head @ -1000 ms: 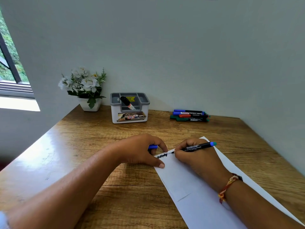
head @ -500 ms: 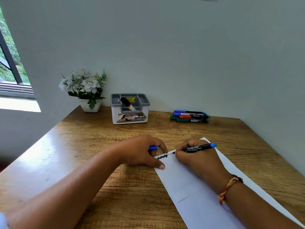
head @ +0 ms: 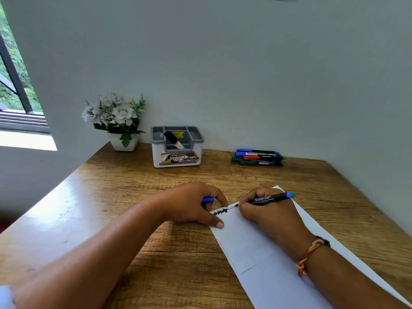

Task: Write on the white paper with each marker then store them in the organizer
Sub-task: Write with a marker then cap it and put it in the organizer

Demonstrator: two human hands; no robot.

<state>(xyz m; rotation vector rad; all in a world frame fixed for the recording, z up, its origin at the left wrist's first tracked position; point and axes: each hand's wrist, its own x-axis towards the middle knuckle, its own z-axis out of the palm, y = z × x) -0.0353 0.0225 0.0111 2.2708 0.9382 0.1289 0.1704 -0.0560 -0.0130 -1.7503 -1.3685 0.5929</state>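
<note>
Fingers of your right hand (head: 269, 217) are pinching the blue marker (head: 270, 198) low by its tip, steering fine strokes along the top edge of the white paper (head: 252, 246). Your left hand (head: 189, 204) is curling around the cap (head: 207, 199), likely ready for recapping, while its thumb is pressing the sheet against sliding. Other markers (head: 258, 157) are lying beside the organizer (head: 177, 160), which is already holding a black marker (head: 172, 139).

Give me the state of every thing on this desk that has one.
blue marker: uncapped, tip on the paper, gripped by the right hand.
blue cap: off, held in the left hand.
white paper: flat, black and blue scribbles near its far edge, left thumb pressing it.
organizer: upright.
black-capped marker: capped, leaning in the organizer.
marker pile: capped, lying by the wall.
flower pot: upright.
</note>
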